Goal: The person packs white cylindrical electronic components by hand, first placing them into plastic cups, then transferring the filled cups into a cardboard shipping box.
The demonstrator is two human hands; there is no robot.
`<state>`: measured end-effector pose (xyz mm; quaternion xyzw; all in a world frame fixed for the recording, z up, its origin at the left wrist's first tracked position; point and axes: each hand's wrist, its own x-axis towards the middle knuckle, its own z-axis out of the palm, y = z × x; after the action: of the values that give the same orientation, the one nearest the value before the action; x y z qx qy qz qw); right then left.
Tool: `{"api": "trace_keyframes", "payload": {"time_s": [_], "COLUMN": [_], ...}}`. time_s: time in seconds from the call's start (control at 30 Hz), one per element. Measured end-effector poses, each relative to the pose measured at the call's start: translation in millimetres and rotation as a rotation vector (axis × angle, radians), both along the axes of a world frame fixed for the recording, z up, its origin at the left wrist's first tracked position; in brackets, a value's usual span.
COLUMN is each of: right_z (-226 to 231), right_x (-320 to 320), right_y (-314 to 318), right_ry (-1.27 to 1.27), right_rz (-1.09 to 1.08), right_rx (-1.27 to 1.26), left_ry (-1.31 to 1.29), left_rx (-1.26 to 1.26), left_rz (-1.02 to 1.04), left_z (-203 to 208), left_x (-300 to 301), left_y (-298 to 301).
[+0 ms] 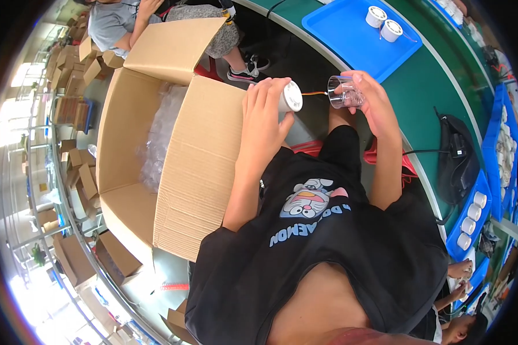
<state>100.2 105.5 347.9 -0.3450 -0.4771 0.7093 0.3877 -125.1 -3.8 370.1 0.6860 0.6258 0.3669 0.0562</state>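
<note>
My left hand (260, 123) is closed round a short white cylindrical unit (293, 96), its round end face turned to the right. Thin orange and dark wires (313, 93) run from that unit toward a clear plastic cup (336, 92). My right hand (380, 109) grips the cup from its right side, with the cup's open end toward the unit. Cup and unit are apart, with the wires spanning the gap. Under my left forearm stands an open cardboard box (201, 167) holding clear plastic cups (161, 138) in a bag-like heap.
On the green work table, a blue tray (339, 29) carries white units (376, 16). A black pouch with a cable (457, 155) lies to the right. Further blue trays (452, 248) hold several white pieces. Co-workers sit at upper left and lower right; cartons (77, 256) fill the left.
</note>
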Motion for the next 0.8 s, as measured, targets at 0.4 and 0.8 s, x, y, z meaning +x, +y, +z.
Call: {"api": "trace_keyframes", "payload": {"time_s": [0.4,0.8], "right_z": [-2,34], "right_x": [-27,-24], "right_y": [-29,-43], "right_ry": [-0.104,-0.378], "right_rz": [0.043,-0.394], "right_rx": [-0.152,0.374], "left_ry": [-0.496,-0.227], "left_rx": [-0.140,-0.126], "left_rz": [-0.196,-0.026], "left_z": [-3,2], "left_x": [17,10], "left_y": [-8,-22]}}
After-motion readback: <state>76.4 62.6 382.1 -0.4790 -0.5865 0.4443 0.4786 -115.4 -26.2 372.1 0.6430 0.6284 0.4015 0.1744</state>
